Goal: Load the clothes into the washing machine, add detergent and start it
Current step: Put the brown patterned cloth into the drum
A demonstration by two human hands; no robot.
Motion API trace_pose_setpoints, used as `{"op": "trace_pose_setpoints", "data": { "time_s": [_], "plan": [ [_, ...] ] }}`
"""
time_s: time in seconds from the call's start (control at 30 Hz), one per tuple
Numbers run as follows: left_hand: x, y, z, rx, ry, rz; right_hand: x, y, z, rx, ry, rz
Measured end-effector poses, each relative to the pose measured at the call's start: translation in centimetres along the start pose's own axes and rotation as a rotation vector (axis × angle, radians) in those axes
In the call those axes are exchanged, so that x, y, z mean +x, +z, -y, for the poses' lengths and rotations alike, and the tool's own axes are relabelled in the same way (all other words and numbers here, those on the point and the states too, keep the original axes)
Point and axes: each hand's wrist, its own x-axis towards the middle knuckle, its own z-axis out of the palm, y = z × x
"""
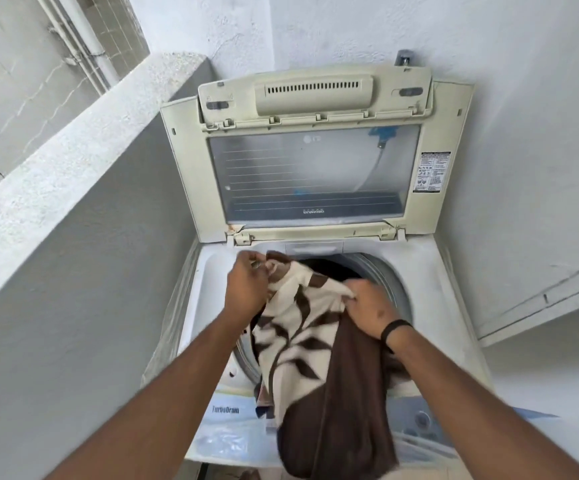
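A white top-loading washing machine (430, 289) stands in front of me with its lid (309, 174) folded up against the wall. Over its round drum opening (381, 271) hangs a cream cloth with a brown leaf pattern and a plain brown part (302, 341). My left hand (246, 285) grips the cloth's upper left edge. My right hand (371, 310), with a black band on the wrist, pinches the cloth's upper right edge. The cloth's lower end droops over the machine's front panel (225, 410). The drum's inside looks dark, and most of it is hidden by the cloth.
A grey concrete parapet wall (83, 174) runs close along the machine's left side. White walls (523, 133) close in behind and to the right. A tap (404, 58) sticks out above the lid.
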Motion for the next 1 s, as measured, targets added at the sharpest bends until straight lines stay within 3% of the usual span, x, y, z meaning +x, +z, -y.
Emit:
{"op": "trace_pose_setpoints", "data": {
  "time_s": [0.07, 0.1, 0.17, 0.23, 0.3, 0.43, 0.5, 0.57, 0.63, 0.73, 0.8, 0.9, 1.0],
  "plan": [
    [1.3, 0.4, -1.5, -0.250, 0.014, 0.028, 2.4, -0.1, 0.2, 0.191, 0.051, -0.349],
    [1.6, 0.7, -2.3, -0.267, 0.068, 0.053, 3.0, 0.0, 0.6, 0.299, 0.064, -0.457],
    [2.5, 1.5, -2.0, -0.178, 0.155, 0.124, 4.1, 1.1, 0.8, 0.412, 0.046, -0.518],
    [2.5, 2.6, 0.0, -0.045, 0.160, 0.282, 4.7, 3.6, 0.0, 0.343, -0.044, -0.433],
    [2.1, 3.7, 3.5, 0.259, 0.201, 0.448, 5.0, 6.5, -1.8, 0.111, -0.107, -0.204],
    [-0.4, 5.1, 10.7, 1.016, 0.065, 0.820, 4.6, 11.6, -6.0, -0.498, 0.030, 0.614],
    [-1.8, 5.0, 12.8, 1.221, 0.096, 0.961, 4.0, 13.1, -6.8, -0.618, 0.091, 0.978],
    [-2.1, 5.0, 13.6, 1.243, 0.111, 0.965, 3.5, 13.3, -6.6, -0.728, 0.110, 1.173],
    [-1.4, 5.5, 13.9, 1.169, 0.107, 0.811, 3.5, 12.9, -5.6, -0.667, 0.055, 1.041],
    [0.2, 6.9, 13.8, 0.995, 0.232, 0.422, 5.1, 12.2, -4.6, -0.470, -0.112, 0.408],
    [1.9, 7.8, 13.7, 0.994, 0.367, 0.311, 6.8, 12.5, -4.7, -0.454, -0.173, 0.154],
    [4.9, 8.6, 14.3, 1.092, 0.396, 0.428, 8.4, 14.2, -6.7, -0.536, -0.060, 0.208],
    [7.3, 8.8, 16.0, 1.121, 0.070, 0.679, 8.6, 16.4, -9.9, -0.692, 0.079, 0.662]
  ]
}}
